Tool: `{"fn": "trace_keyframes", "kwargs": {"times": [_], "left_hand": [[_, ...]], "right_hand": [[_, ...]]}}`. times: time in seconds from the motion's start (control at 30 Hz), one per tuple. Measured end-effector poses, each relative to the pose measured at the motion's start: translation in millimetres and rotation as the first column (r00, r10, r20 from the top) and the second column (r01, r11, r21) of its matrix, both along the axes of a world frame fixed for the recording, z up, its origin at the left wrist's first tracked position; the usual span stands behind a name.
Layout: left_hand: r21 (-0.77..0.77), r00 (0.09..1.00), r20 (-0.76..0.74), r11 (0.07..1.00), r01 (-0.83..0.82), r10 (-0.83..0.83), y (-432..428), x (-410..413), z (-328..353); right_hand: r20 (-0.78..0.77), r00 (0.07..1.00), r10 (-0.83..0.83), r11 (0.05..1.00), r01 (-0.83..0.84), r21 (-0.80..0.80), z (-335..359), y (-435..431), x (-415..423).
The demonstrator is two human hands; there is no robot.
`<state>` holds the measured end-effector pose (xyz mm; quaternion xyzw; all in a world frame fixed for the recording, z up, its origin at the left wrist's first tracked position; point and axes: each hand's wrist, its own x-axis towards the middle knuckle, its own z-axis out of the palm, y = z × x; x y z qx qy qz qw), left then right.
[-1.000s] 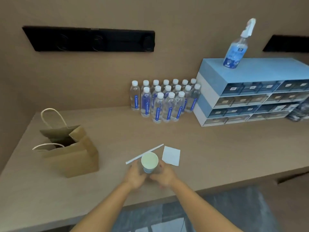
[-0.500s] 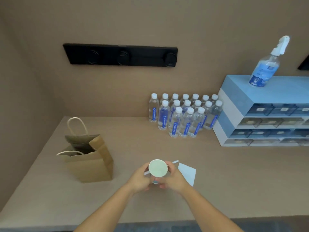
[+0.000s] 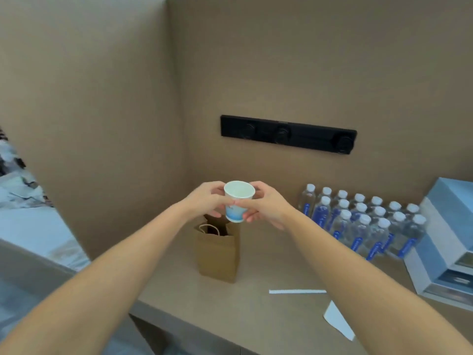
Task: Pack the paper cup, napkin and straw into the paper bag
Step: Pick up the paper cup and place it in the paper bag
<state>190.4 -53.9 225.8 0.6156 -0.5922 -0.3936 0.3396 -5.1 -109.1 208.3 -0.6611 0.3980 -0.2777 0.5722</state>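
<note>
Cup step: left hand [image 3: 204, 201] and right hand [image 3: 266, 206] both grip the white-and-blue paper cup [image 3: 238, 203] above the open brown paper bag [image 3: 217, 252]; next, lower it in upright.

Paper cup [image 3: 238, 204], a second ago low on the surface [image 3: 268, 316] beside the straw [image 3: 297, 291] and napkin [image 3: 337, 320], is now lifted clear in the grip of both the left hand [image 3: 204, 201] and right hand [image 3: 268, 204], at frame centre, above the open paper bag [image 3: 217, 252].
</note>
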Motion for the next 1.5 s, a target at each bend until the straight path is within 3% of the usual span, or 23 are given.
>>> {"fn": "trace_keyframes", "kwargs": {"times": [0.3, 0.63, 1.03, 1.1, 1.23, 1.3, 1.5], "left_hand": [[0.074, 0.984, -0.109, 0.988, -0.136, 0.144, 2, 52, -27], [0.226, 0.974, -0.206, 0.973, -0.047, 0.095, -28, 61, -64], [0.247, 0.997, 0.051, 0.968, 0.038, -0.052, -50, 74, -75], [0.251, 0.991, 0.095, 0.966, 0.063, -0.089, -50, 75, -78], [0.203, 0.922, 0.361, 0.977, 0.066, -0.137, -49, 81, -89], [0.172, 0.901, 0.417, 0.984, 0.052, -0.121, -48, 83, -96], [0.101, 0.812, 0.579, 0.995, 0.009, -0.066, -44, 82, -105]], "right_hand": [[-0.074, 0.997, 0.015, 0.999, -0.012, 0.048, -16, -1, 72], [-0.205, 0.979, -0.012, 0.993, 0.036, 0.114, -46, -23, 78], [-0.525, 0.851, -0.032, 0.998, -0.002, -0.063, -54, -30, 98], [-0.589, 0.808, -0.025, 0.994, -0.042, -0.099, -53, -28, 102], [-0.726, 0.688, -0.013, 0.982, -0.129, -0.14, -50, -24, 112], [-0.784, 0.62, -0.023, 0.97, -0.178, -0.169, -51, -23, 117], [-0.945, 0.325, -0.039, 0.925, -0.347, -0.157, -52, -20, 139]]}}
